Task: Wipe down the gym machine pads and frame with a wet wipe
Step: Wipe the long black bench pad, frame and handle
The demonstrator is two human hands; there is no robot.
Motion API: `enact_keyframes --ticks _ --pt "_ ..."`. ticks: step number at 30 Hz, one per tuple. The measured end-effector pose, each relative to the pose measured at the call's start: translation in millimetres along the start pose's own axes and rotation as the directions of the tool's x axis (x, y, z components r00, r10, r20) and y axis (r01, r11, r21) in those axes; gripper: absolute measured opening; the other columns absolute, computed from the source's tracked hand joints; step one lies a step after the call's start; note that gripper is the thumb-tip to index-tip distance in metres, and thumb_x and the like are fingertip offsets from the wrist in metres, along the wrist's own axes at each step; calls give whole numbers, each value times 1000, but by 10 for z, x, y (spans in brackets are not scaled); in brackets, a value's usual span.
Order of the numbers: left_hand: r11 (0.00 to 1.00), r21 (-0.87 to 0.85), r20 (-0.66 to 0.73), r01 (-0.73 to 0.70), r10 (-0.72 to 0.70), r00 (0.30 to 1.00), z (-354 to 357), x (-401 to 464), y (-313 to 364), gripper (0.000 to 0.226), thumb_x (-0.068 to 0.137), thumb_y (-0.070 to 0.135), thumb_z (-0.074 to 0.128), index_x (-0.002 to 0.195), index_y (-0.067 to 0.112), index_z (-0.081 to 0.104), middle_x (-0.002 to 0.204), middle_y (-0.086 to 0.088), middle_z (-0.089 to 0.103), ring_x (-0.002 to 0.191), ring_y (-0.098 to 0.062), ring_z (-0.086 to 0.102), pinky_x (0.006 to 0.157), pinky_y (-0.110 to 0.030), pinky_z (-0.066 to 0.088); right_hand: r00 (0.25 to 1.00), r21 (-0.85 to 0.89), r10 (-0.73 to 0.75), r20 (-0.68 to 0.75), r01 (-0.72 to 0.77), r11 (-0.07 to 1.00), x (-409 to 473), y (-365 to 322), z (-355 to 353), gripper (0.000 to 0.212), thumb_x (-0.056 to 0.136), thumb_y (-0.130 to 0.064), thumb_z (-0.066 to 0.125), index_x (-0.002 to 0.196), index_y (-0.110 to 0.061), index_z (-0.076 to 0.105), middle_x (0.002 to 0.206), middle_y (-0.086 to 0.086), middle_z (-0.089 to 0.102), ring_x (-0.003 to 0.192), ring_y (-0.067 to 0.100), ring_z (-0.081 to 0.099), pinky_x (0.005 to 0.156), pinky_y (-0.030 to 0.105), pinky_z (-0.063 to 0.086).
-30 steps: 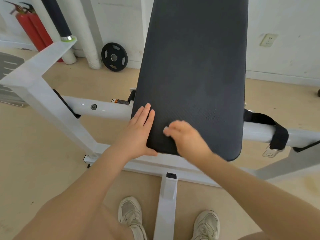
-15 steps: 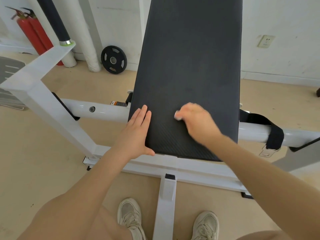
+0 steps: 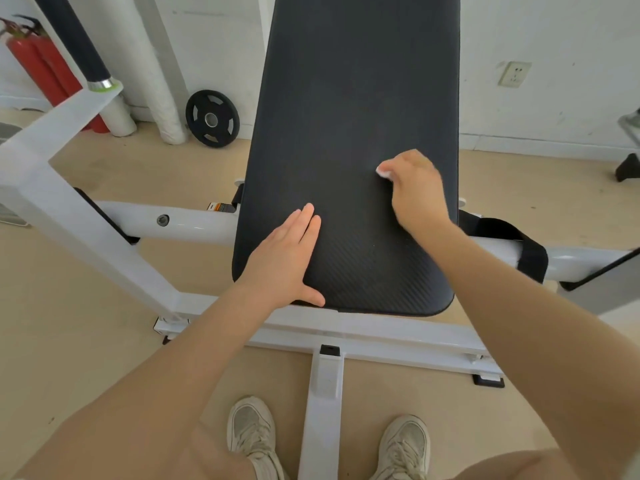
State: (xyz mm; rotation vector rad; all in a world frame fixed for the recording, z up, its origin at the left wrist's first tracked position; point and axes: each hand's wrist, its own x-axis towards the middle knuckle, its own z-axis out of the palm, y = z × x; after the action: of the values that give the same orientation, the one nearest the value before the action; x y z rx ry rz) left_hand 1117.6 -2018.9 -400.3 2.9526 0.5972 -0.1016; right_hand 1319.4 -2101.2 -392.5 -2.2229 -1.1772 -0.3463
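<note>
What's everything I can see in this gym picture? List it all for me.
pad: one, black, centre, on the frame
frame: one, white, under and beside the pad
wipe: one, white, on the pad under the right hand
strap: one, black, round the right bar
weight plate: one, black, against the wall
fire extinguishers: two, red, far left
wall socket: one, white, right wall
shoes: two, pale, bottom
left hand: flat on the pad
right hand: holds the wipe

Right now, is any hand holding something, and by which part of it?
The right hand grips a white wet wipe, bunched under its curled fingers; only one edge shows. The left hand holds nothing and rests flat on the black pad.
</note>
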Motion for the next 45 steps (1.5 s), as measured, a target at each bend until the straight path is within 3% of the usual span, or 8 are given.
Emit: enact_keyframes --ticks 4,8,15,27,31,34,41,45 --pt "999 -29 -2 12 -12 1000 12 -16 14 120 66 50 75 148 13 -5 156 0 -15 145 -17 -8 116 -33 12 910 73 -376 172 369 926 -706 -77 31 27 67 14 59 82 -6 68 84 15 64 72 34 60 68 32 52" --pt "999 -48 -26 4 -5 1000 -26 -16 74 120 67 48 76 148 10 -4 157 -2 -13 145 -19 -6 116 -33 12 802 128 -477 360 464 877 -1179 -116 -84 41 56 18 73 87 -8 70 84 11 64 70 26 59 60 26 51" --pt "996 47 -15 -76 77 997 52 57 250 126 64 59 71 147 8 -8 156 -6 -15 145 -22 -8 116 -31 4 996 0 62 60 -62 998 -25 157 -330 29 89 7 44 105 -3 66 113 19 56 104 34 53 91 33 41" --pt "998 1 -25 -63 63 998 50 13 275 123 66 52 74 147 9 -7 157 -5 -14 145 -22 -8 115 -32 5 835 116 -438 332 425 898 -1477 35 -242 42 51 20 75 79 -11 72 77 7 66 65 23 58 60 22 44" --pt "999 16 -18 -47 48 999 44 13 268 123 66 55 73 147 10 -7 157 -4 -13 145 -21 -8 116 -34 6 997 17 -70 41 69 997 -789 144 -402 23 76 9 54 86 -2 71 88 19 64 82 32 59 69 22 35" --pt "998 15 -33 -56 57 998 75 6 257 122 67 56 72 147 11 -8 157 -4 -14 145 -22 -9 116 -34 6 983 3 178 -52 -178 984 -777 191 -258 25 86 5 48 98 -1 69 100 21 60 93 38 56 78 24 35" --pt "994 53 -33 -93 95 995 94 -32 226 125 67 51 75 146 8 -11 154 -7 -21 144 -25 -13 116 -36 4 998 77 16 55 -21 997 -1546 -372 169 12 92 -13 51 100 -8 59 97 5 55 82 12 49 72 24 38" --pt "962 216 -51 -169 184 982 124 -85 199 123 70 45 75 145 3 -14 151 -13 -29 142 -31 -18 116 -38 2 998 96 -13 62 7 995 -1585 -614 249 15 83 4 57 97 4 61 90 12 56 79 23 49 62 31 50"
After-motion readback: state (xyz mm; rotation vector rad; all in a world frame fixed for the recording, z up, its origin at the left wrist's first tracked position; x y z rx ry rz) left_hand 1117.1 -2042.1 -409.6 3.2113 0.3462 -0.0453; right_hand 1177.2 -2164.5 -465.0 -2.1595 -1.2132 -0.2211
